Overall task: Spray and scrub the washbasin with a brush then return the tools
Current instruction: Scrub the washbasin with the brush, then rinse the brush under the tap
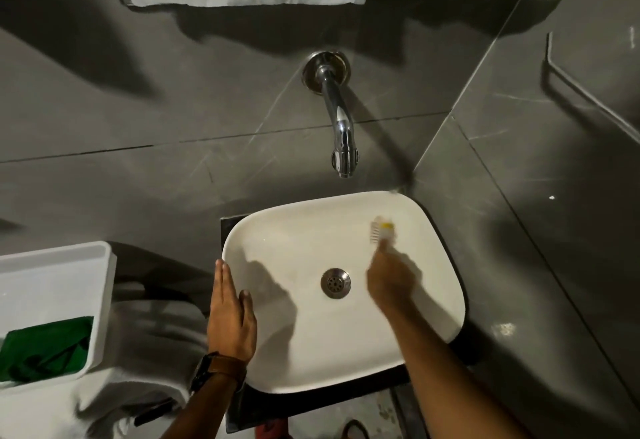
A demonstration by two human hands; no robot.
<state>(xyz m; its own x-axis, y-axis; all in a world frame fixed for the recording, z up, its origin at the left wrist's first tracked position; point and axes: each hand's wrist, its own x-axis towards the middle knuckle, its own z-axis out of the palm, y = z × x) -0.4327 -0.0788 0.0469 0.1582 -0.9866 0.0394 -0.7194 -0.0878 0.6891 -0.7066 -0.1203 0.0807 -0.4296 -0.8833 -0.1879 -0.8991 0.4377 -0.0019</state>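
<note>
A white washbasin point(277, 230) with a metal drain point(335, 283) sits below me on a dark stand. My right hand point(389, 281) is inside the bowl, closed around a small brush point(381, 229) with a yellow top and pale bristles. The bristles press against the bowl's far right inner wall, and both are blurred by motion. My left hand point(230, 314) lies flat on the basin's left rim, fingers straight and together, holding nothing. A watch with a brown strap is on that wrist. No spray bottle is in view.
A chrome tap point(341, 126) juts from the grey tiled wall above the basin. At the left a white caddy point(100, 300) holding a green cloth point(45, 348) rests on white fabric. A mirror edge covered with white sheeting runs along the top.
</note>
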